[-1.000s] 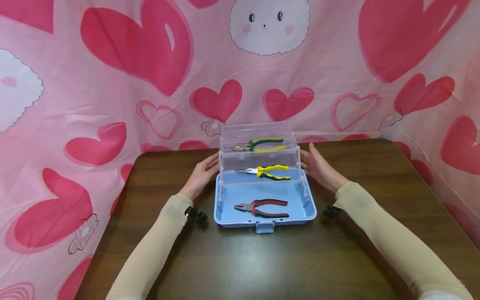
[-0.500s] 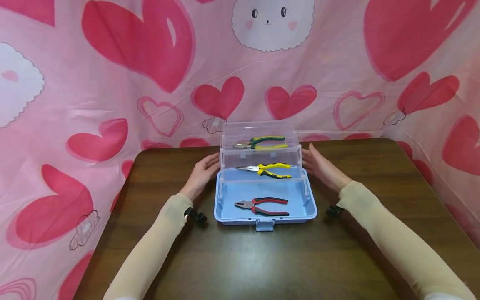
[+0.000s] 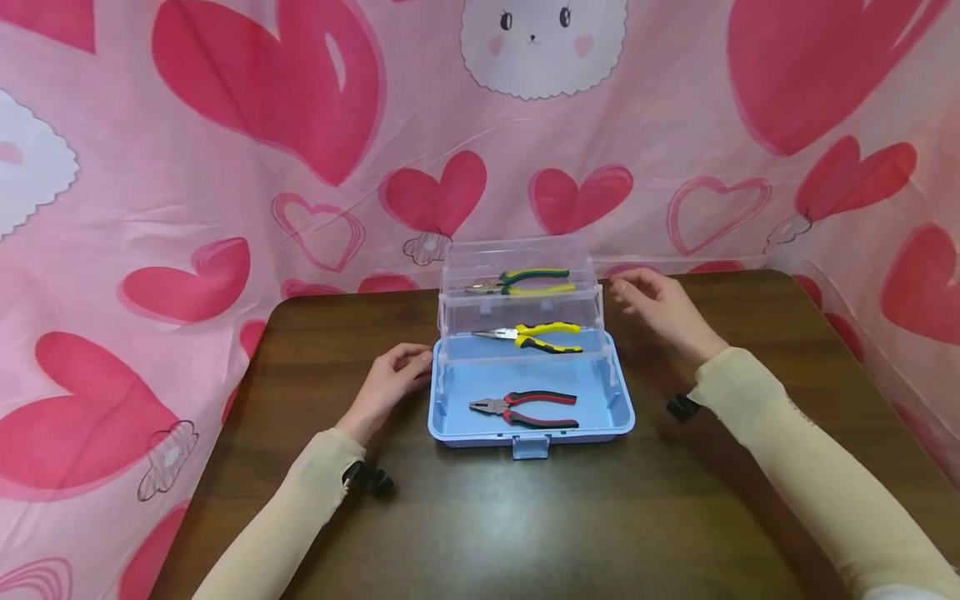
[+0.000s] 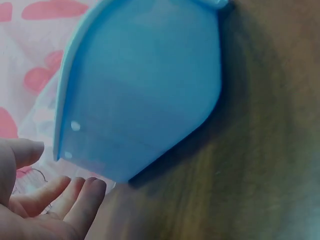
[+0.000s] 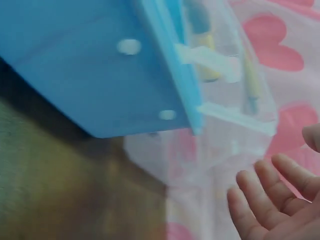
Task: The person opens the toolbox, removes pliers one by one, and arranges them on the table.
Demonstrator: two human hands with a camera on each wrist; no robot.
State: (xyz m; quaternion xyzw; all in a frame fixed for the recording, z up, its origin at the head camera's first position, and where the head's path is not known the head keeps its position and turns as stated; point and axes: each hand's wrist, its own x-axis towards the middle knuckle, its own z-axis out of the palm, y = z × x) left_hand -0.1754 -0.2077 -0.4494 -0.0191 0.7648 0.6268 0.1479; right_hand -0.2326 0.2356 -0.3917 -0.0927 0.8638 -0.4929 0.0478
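Observation:
A light blue toolbox (image 3: 450, 432) stands on the table with its clear trays raised in steps at the back. Red-and-black combination pliers (image 3: 525, 408) lie in its bottom. Yellow-and-black long-nose pliers (image 3: 528, 335) rest in the lower clear tray, and green-and-yellow pliers (image 3: 521, 282) in the upper one. My left hand (image 3: 384, 385) is at the box's left side, fingers loosely bent; in the left wrist view its fingertips (image 4: 95, 187) are near the back corner. My right hand (image 3: 663, 308), fingers relaxed, is beside the upper trays on the right, holding nothing.
A dark wooden table (image 3: 480, 517) carries the box close to its back edge. Behind and beside it hangs a pink curtain (image 3: 420, 100) with hearts. A blue latch (image 3: 530, 448) projects from the box's front.
My left hand has slid toward me along the box's left side. The right hand has lifted and moved slightly away from the box's right side. The box and pliers stay put.

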